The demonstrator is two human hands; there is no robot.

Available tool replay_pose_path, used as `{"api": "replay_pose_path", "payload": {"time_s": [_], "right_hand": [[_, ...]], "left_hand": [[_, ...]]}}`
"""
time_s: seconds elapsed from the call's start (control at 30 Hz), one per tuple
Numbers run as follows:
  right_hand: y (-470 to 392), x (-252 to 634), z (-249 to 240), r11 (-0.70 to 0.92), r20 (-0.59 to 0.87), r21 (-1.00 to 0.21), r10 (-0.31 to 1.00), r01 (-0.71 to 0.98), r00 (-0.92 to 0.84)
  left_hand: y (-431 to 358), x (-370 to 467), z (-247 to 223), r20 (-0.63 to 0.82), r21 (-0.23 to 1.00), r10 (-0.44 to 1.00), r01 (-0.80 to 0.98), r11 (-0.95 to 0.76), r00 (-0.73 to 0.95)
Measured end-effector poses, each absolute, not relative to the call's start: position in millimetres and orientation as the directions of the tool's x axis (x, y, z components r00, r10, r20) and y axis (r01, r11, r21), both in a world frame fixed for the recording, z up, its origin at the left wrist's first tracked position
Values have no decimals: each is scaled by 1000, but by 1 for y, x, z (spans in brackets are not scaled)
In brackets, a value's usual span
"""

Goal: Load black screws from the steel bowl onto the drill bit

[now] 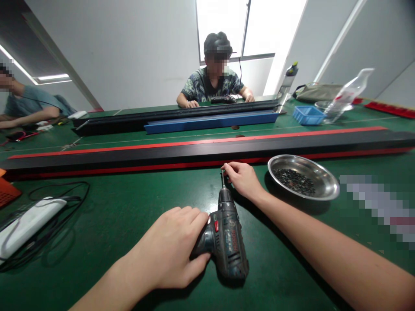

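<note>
My left hand (177,246) is wrapped round the handle of a dark cordless drill (228,242), which lies on its side with its bit pointing away from me. At the tip of that bit, the fingers of my right hand (241,177) are pinched together; whatever they hold is too small to make out. Just beyond the tip runs a long black bar with red edges (194,154), lying across the table. To the right of my right hand stands a round metal bowl (324,183) with many small dark screws (293,179) in it.
A white power strip (30,226) with tangled black cables lies at left, near an orange basket (8,190). Blue (210,123) and black bars lie farther back. A blue tray (308,115) and plastic bottle (348,95) stand back right. One person (212,84) sits opposite, another at left.
</note>
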State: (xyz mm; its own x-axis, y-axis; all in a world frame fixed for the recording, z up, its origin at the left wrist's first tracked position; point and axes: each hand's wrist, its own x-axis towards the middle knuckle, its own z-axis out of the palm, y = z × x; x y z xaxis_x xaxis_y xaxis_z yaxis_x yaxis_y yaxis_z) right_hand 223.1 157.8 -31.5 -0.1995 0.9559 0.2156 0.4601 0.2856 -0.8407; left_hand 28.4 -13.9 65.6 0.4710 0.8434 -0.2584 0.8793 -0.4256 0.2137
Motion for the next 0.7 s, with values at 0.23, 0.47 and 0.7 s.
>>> {"api": "replay_pose_path", "payload": {"time_s": [0.23,0.47,0.7], "right_hand": [[157,225,-30,288,205,-883,947,371,-248],[154,225,-26,266,226,-861,964,433,-143],[156,224,-30,265,243,-867,964,422,-107]], "left_hand": [[-14,29,66,-251,214,846,880,-425,470],[-14,25,55,-189,227,869,881,-415,457],[-14,22,34,-81,171,908,904,-393,410]]}}
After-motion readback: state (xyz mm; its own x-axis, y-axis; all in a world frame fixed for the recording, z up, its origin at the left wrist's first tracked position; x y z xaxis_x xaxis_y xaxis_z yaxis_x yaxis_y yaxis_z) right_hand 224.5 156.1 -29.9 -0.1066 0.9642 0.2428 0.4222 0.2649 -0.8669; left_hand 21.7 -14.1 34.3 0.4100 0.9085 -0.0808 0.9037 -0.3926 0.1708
